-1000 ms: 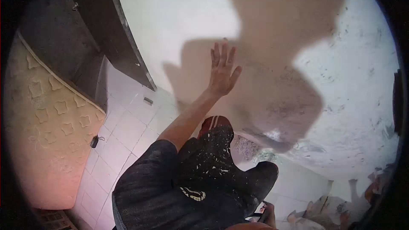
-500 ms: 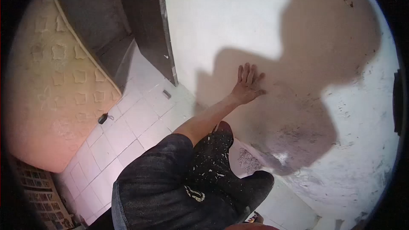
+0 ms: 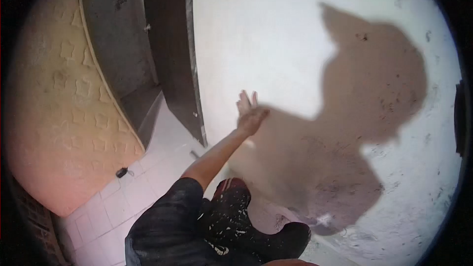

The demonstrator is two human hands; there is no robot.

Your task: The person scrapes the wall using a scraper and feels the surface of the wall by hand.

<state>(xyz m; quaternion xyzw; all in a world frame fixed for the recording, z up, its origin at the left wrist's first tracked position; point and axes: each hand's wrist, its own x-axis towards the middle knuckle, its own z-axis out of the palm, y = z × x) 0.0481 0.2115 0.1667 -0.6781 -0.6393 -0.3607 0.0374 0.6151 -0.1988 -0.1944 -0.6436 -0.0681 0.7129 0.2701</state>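
My left hand (image 3: 251, 117) is against or very near the white wall (image 3: 256, 29), fingers apart and pointing up, thumb out to the right. Nothing shows in it. Bright light falls on the fingertips, while a large brown shadow (image 3: 374, 83) of a head and body spreads over the wall to the right. Below the arm are dark trousers (image 3: 231, 216) flecked with white bits. My right hand is out of view.
A dark door (image 3: 170, 44) stands left of the wall. An orange-yellow mattress (image 3: 74, 118) leans at the far left. On the pink tiled floor (image 3: 106, 216) lies a small black object (image 3: 121, 172). A patterned item (image 3: 37, 221) sits at the lower left.
My left hand has moved left and down along the wall, toward the door. The view has shifted, and the right hand seen low in the frame earlier is gone from sight.
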